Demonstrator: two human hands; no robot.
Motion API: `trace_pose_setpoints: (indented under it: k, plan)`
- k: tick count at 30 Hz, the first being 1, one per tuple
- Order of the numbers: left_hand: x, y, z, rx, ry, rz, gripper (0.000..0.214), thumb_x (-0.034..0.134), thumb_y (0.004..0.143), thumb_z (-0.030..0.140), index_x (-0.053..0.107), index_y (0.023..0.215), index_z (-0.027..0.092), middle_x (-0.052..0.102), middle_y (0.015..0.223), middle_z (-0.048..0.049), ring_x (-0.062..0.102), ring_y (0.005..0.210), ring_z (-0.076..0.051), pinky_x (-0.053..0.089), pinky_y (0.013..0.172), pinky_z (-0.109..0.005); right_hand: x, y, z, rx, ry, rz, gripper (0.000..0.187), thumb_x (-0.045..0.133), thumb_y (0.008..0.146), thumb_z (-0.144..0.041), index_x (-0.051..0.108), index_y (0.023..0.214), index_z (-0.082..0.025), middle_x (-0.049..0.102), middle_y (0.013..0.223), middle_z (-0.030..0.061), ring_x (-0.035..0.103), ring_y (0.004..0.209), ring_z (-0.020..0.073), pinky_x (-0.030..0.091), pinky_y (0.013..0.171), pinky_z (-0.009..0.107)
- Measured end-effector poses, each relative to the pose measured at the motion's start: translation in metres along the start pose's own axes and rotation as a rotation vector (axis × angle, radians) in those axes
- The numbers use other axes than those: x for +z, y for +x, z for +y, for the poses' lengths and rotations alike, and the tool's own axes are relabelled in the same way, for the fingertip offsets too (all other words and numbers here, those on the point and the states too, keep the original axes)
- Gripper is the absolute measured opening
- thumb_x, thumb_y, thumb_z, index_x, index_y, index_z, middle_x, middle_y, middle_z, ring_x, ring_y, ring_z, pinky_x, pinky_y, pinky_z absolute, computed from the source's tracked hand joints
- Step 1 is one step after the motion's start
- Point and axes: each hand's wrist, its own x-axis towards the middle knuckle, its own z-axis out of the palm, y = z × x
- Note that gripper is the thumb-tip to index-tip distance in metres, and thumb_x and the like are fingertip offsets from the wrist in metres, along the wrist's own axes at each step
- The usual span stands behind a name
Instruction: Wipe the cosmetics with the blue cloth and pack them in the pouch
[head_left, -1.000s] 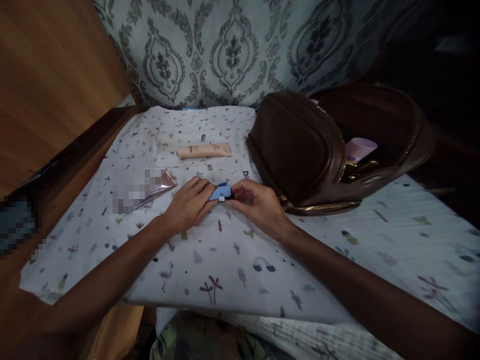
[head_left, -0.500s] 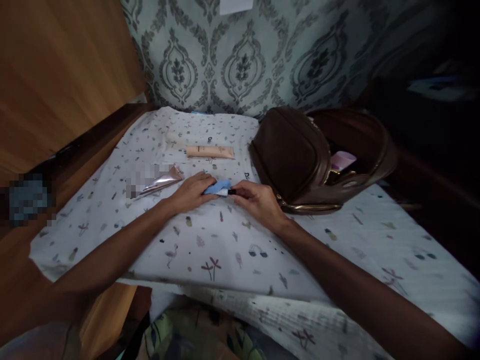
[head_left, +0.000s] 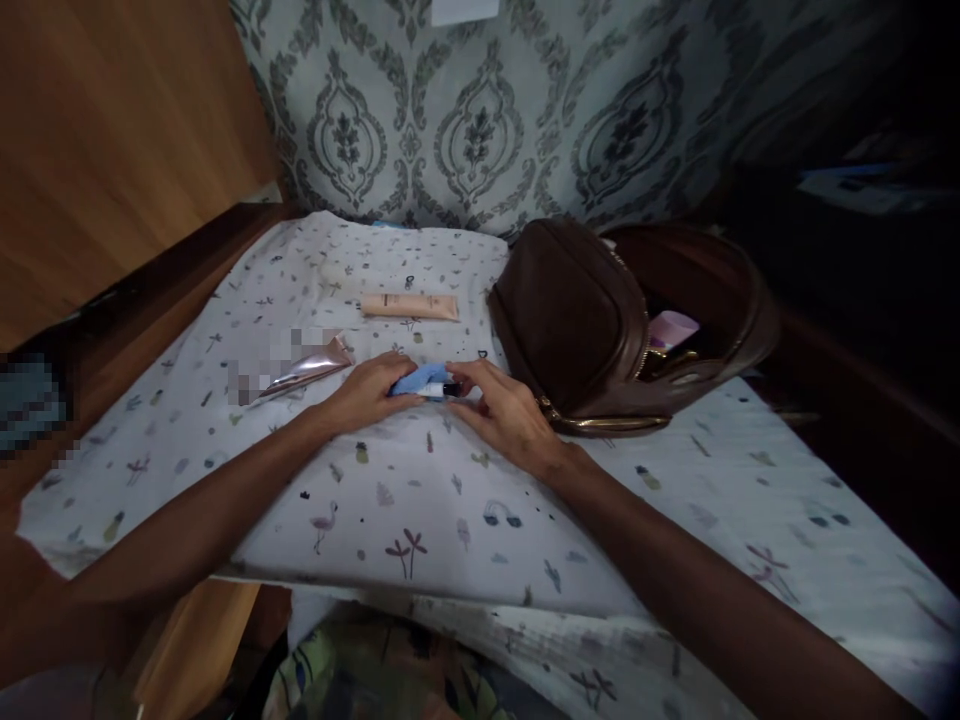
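A small blue tube [head_left: 415, 380] with a dark cap lies on the patterned white cloth [head_left: 420, 500]. My left hand [head_left: 367, 392] rests on its left end, fingers curled over the tube body. My right hand [head_left: 504, 412] pinches the cap end from the right, fingers closed. Both hands meet at the tube, just left of the brown bag [head_left: 577, 320].
The brown leather bag stands open at the right, with a pink item [head_left: 670, 328] and gold things inside. A beige tube [head_left: 409, 307] lies behind my hands and a rose-gold tube [head_left: 304, 369] to the left. A wooden panel [head_left: 112, 150] rises on the left, patterned wallpaper [head_left: 465, 110] behind.
My hands have stayed on the blue tube and closed in a little over it; the camera view has shifted slightly. Nothing else on the cloth has moved.
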Motion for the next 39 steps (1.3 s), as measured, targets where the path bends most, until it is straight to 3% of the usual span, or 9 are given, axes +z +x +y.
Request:
trace_pose_setpoints:
  k: [3, 8, 24, 27, 33, 39]
  plan:
    - [0.000, 0.000, 0.001, -0.005, -0.010, 0.013, 0.050, 0.048, 0.092, 0.067, 0.055, 0.080, 0.020, 0.059, 0.080, -0.0035, 0.054, 0.076, -0.021, 0.042, 0.069, -0.031, 0.000, 0.000, -0.002, -0.019, 0.002, 0.009, 0.015, 0.056, 0.096, -0.025, 0.063, 0.109, -0.022, 0.064, 0.098, 0.0065, 0.062, 0.082, 0.0197, 0.050, 0.069, 0.029]
    - [0.000, -0.001, 0.002, 0.002, -0.017, 0.013, 0.047, 0.048, 0.094, 0.064, 0.056, 0.081, 0.020, 0.060, 0.082, -0.0039, 0.055, 0.079, -0.021, 0.044, 0.072, -0.032, 0.002, 0.001, -0.003, 0.036, 0.034, 0.028, 0.008, 0.058, 0.095, -0.026, 0.063, 0.098, -0.021, 0.064, 0.089, 0.0050, 0.060, 0.076, 0.0185, 0.046, 0.068, 0.029]
    - [-0.009, -0.002, -0.003, -0.031, -0.008, -0.021, 0.046, 0.048, 0.095, 0.061, 0.054, 0.080, 0.018, 0.057, 0.083, -0.0027, 0.054, 0.078, -0.019, 0.040, 0.070, -0.030, -0.010, 0.007, -0.010, 0.287, 0.046, 0.101, 0.053, 0.035, 0.099, -0.057, 0.046, 0.061, -0.022, 0.048, 0.050, -0.0007, 0.045, 0.049, 0.0132, 0.034, 0.054, 0.027]
    - [-0.010, -0.002, -0.002, -0.057, -0.055, -0.032, 0.045, 0.051, 0.094, 0.060, 0.052, 0.078, 0.018, 0.055, 0.080, -0.0009, 0.052, 0.073, -0.018, 0.038, 0.067, -0.029, -0.010, 0.007, -0.010, 0.315, 0.091, 0.103, 0.051, 0.037, 0.099, -0.056, 0.047, 0.063, -0.021, 0.052, 0.053, -0.0003, 0.049, 0.050, 0.0132, 0.036, 0.054, 0.026]
    - [-0.011, -0.001, -0.001, -0.122, -0.157, -0.035, 0.041, 0.056, 0.090, 0.058, 0.052, 0.080, 0.019, 0.054, 0.076, 0.0018, 0.050, 0.069, -0.016, 0.035, 0.065, -0.027, -0.007, 0.005, -0.009, 0.261, 0.271, 0.124, 0.029, 0.055, 0.093, -0.045, 0.059, 0.104, -0.019, 0.055, 0.067, -0.0028, 0.054, 0.056, 0.0129, 0.041, 0.055, 0.025]
    - [-0.013, -0.001, 0.004, -0.162, -0.157, -0.041, 0.041, 0.054, 0.091, 0.057, 0.051, 0.078, 0.019, 0.050, 0.072, 0.0027, 0.048, 0.068, -0.016, 0.034, 0.063, -0.027, -0.005, 0.005, -0.008, 0.295, 0.412, 0.163, 0.028, 0.058, 0.092, -0.047, 0.056, 0.088, -0.020, 0.055, 0.064, -0.0031, 0.052, 0.052, 0.0109, 0.040, 0.050, 0.023]
